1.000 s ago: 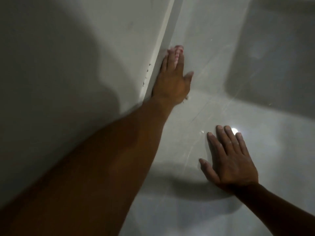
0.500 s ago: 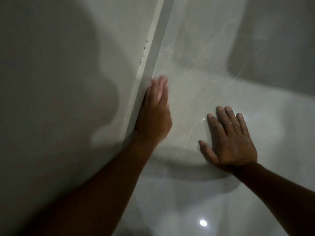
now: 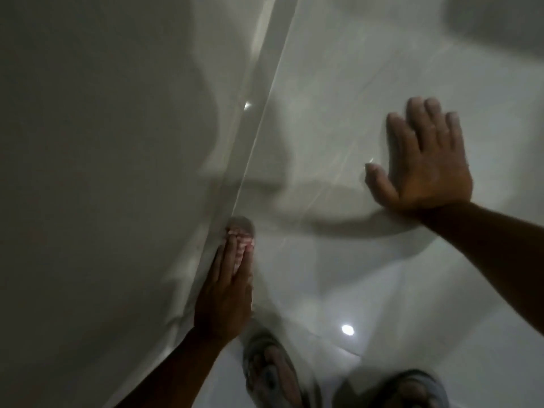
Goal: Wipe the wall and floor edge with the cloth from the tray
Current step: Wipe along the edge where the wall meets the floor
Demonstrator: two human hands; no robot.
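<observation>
My left hand (image 3: 225,293) lies flat along the foot of the pale wall (image 3: 103,172), where it meets the glossy grey floor (image 3: 338,98). A pink-and-white cloth (image 3: 243,241) shows under and past its fingertips, pressed against the skirting strip (image 3: 235,178). My right hand (image 3: 424,160) rests palm-down on the floor to the right, fingers spread, holding nothing. Most of the cloth is hidden under the left hand.
Two feet in grey sandals (image 3: 273,375) stand on the floor at the bottom edge, just behind my left hand; the other sandal (image 3: 412,390) is to the right. A lamp's reflection (image 3: 347,329) glints on the tiles. The tray is not in view.
My left hand has slid back toward me along the wall's foot with the cloth. The view has tipped down, so my feet now show. My right hand stays planted on the floor.
</observation>
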